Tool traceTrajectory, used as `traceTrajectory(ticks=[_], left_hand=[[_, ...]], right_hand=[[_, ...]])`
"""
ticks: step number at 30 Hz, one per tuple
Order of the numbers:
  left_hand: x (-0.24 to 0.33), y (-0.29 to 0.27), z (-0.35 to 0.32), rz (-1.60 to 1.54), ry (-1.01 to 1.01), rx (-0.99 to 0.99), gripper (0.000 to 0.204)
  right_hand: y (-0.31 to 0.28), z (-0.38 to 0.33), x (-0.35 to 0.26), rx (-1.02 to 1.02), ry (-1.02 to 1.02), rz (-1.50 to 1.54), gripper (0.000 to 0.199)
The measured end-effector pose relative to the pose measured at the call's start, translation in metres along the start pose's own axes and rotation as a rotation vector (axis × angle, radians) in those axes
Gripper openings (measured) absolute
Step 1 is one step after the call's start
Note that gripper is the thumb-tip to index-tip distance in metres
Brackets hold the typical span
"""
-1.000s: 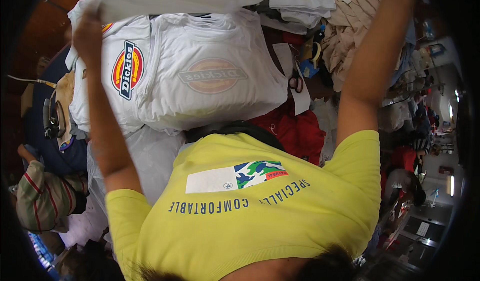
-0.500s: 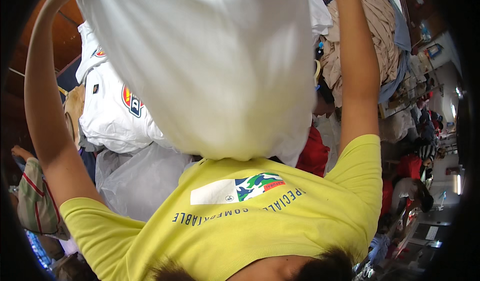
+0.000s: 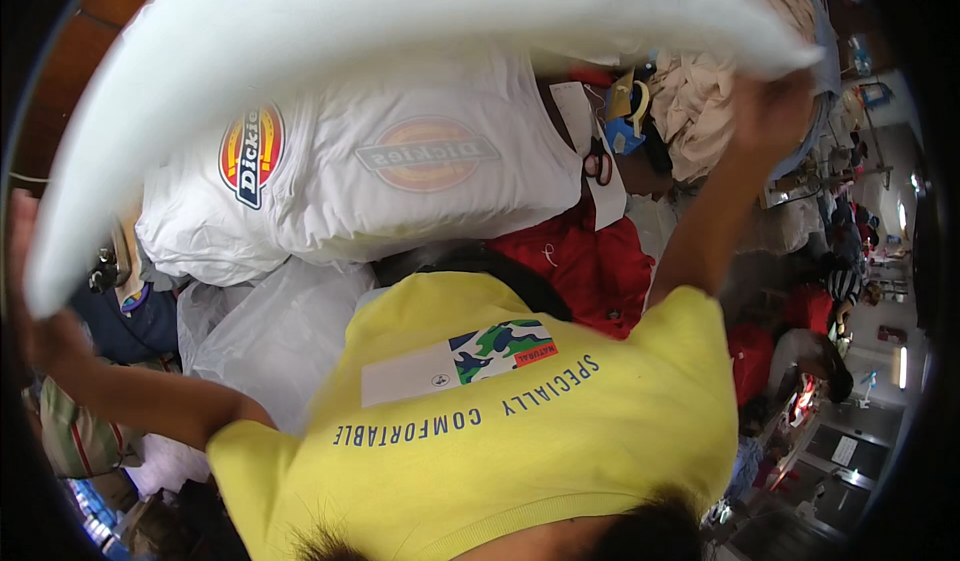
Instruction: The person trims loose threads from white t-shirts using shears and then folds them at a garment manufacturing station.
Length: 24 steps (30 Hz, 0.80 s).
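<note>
A large white cloth (image 3: pixel 400 21) billows in an arc across the top of the view, blurred by motion. My left hand (image 3: pixel 35 281), at the far left rim, grips one end of it; its fingers are smeared. At the upper right my right hand (image 3: pixel 775 111) is closed at the cloth's other end, also blurred. Below the raised cloth lie white T-shirts (image 3: pixel 420 201). One carries a bold red and yellow printed badge; a paler, reversed badge shows through the white fabric beside it.
Red fabric (image 3: pixel 590 271) lies before my chest, with a clear plastic bag (image 3: pixel 275 331) to its left. Dark-handled scissors (image 3: pixel 598 164) rest by white paper and a tape roll (image 3: pixel 638 106). Beige fabric (image 3: pixel 695 101) is heaped behind. People (image 3: pixel 810 346) are at work far right.
The white cloth has swung up and away, uncovering the T-shirts and scissors. My left hand came down into view at the left rim; my right hand came into view at the upper right.
</note>
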<state>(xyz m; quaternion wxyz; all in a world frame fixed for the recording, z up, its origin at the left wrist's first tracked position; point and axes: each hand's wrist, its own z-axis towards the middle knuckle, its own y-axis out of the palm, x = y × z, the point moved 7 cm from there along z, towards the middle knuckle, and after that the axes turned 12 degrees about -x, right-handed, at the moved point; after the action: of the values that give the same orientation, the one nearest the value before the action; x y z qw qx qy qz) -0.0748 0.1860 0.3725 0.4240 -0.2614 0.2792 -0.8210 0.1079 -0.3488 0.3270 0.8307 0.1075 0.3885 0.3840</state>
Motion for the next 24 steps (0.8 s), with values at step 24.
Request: traceTrajectory(ticks=[24], left_hand=[[-0.108,0.271,-0.296,-0.822,-1.394,-0.275,0.044]], right_hand=[[-0.134,-0.282,0.172,0.208,0.817,-1.475,0.027]])
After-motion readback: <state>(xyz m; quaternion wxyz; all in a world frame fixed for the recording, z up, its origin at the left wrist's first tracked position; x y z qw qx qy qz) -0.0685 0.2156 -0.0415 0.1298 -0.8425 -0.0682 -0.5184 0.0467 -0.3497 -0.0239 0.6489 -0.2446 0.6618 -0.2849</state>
